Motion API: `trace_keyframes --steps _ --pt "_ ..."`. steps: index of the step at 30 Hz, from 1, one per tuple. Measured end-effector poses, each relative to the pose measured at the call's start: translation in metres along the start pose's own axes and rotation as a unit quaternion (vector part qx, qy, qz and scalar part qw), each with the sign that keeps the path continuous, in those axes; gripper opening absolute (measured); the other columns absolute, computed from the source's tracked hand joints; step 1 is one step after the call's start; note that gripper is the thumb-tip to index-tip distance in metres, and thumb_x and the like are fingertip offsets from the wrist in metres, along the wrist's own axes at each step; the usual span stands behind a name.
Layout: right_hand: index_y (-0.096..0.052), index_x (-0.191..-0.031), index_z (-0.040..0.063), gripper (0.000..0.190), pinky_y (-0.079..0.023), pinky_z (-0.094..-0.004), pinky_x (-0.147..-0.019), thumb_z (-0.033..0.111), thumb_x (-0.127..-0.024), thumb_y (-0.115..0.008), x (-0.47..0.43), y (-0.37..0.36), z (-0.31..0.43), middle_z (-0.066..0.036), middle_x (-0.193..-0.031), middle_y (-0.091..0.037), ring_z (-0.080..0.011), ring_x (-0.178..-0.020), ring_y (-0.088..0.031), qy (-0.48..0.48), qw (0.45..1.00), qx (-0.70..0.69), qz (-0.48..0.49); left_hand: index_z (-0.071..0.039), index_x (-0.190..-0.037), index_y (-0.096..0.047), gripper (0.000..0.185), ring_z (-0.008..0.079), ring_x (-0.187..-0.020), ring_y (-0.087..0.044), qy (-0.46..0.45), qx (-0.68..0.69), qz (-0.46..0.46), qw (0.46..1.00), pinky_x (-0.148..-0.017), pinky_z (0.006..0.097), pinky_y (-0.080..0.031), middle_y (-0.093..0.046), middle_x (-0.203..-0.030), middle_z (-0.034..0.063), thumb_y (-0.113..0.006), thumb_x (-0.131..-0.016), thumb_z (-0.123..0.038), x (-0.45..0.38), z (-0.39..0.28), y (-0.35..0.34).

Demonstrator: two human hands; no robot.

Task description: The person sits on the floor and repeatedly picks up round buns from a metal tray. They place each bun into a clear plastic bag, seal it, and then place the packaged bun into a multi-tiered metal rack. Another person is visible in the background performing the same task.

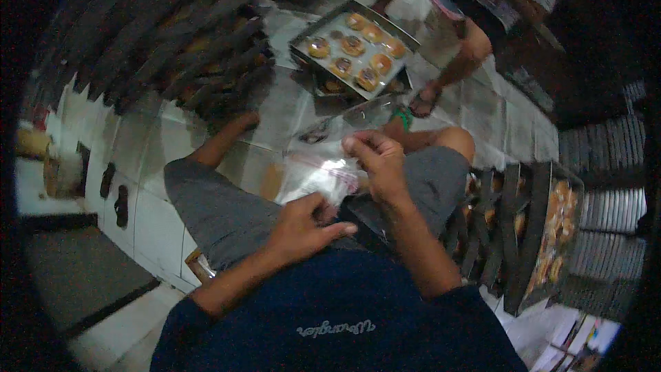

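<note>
Clear plastic bags (320, 173), printed in pink, lie over my lap between my two hands. My right hand (379, 163) is raised at the upper right of the bags, thumb and fingertips pinched together at the plastic's edge. Below the bags is my left hand (310, 227), its fingers curled against their lower edge and its thumb pointing right. Whether it grips the plastic is not clear. Beyond my hands, a metal tray (356, 51) holds several round buns (352, 45), some with dark topping.
Stacked dark trays (206, 51) stand at the upper left. At right, more trays (547, 237) hold baked goods. Another person's leg (465, 62) is beside the bun tray. A dark mat (82, 274) and slippers (121, 206) lie at left on the tiled floor.
</note>
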State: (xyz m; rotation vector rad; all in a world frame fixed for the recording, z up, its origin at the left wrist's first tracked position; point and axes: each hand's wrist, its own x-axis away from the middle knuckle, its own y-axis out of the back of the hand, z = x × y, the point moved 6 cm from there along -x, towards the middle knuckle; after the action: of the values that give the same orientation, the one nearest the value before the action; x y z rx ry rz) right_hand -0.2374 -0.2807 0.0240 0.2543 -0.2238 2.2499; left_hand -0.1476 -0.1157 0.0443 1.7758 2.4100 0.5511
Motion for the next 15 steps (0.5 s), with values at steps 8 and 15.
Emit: trace_keyframes --steps 8,15 --pt "-0.076 -0.102 -0.003 0.027 -0.057 -0.0313 -0.078 0.023 -0.092 -0.078 0.005 -0.042 0.019 -0.009 -0.093 -0.077 -0.0163 -0.086 -0.072 -0.077 0.984 0.048 0.155 -0.004 -0.115 -0.067 0.026 0.0161 -0.09 -0.068 0.035 0.478 -0.177 0.86 -0.082 0.0308 -0.056 -0.071 -0.1 0.0057 -0.074 -0.098 -0.023 -0.077 0.055 0.068" --pt "-0.076 -0.108 -0.002 0.039 -0.057 -0.0357 -0.08 0.032 -0.089 -0.08 -0.069 0.021 0.03 -0.012 -0.1 -0.078 -0.0195 -0.093 -0.073 -0.016 0.942 0.258 0.214 -0.003 -0.105 -0.069 0.022 0.0146 -0.081 -0.065 0.231 0.234 -0.324 0.887 -0.074 0.0303 -0.053 -0.07 -0.095 0.0059 -0.074 -0.093 -0.022 -0.07 0.247 0.146"
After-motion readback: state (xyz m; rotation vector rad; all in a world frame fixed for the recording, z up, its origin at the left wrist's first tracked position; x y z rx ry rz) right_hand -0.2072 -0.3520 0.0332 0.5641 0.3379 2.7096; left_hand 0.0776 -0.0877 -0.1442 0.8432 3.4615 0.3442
